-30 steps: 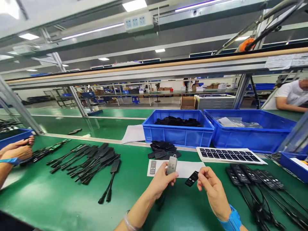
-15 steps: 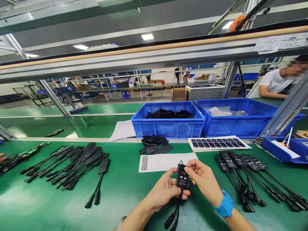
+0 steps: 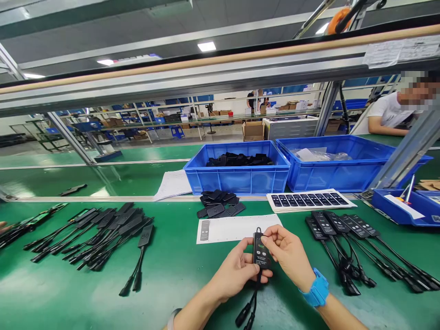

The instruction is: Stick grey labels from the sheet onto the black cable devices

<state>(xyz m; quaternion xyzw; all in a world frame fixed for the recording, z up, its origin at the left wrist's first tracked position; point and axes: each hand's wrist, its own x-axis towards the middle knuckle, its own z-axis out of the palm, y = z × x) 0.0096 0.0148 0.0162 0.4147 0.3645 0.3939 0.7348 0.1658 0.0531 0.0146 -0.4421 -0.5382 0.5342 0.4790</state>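
Just in front of the white sheet (image 3: 237, 228) that lies on the green worktop (image 3: 172, 284), both hands hold one black module (image 3: 260, 250) upright, its labelled face turned toward the camera. The left hand (image 3: 237, 270) is curled about the module's lower left side with the thumb laid across its bottom edge. The right hand (image 3: 288, 254), which wears a blue wristband (image 3: 318, 288), pinches the module's upper right part with thumb and fingertips pressed on its face. The module's two cables (image 3: 249, 307) hang below the hands, their plugs just above the worktop. A single grey label remains at the left end of the white sheet. Directly behind the sheet lies a small pile of black covers (image 3: 218, 205), and behind that stands a blue bin (image 3: 237, 176) holding more black parts. To the right of the sheet and a little behind it sits a card of dark labels (image 3: 309, 200), with a second blue bin (image 3: 343, 169) beyond. Right of the sheet, a row of labelled modules (image 3: 343, 233) lies side by side, cables trailing toward the worktop's right edge. Well to the left of the sheet a heap of unlabelled cabled modules (image 3: 103, 229) is spread out. Far behind and right of the sheet, a person in a white shirt (image 3: 388, 114) leans on another line.
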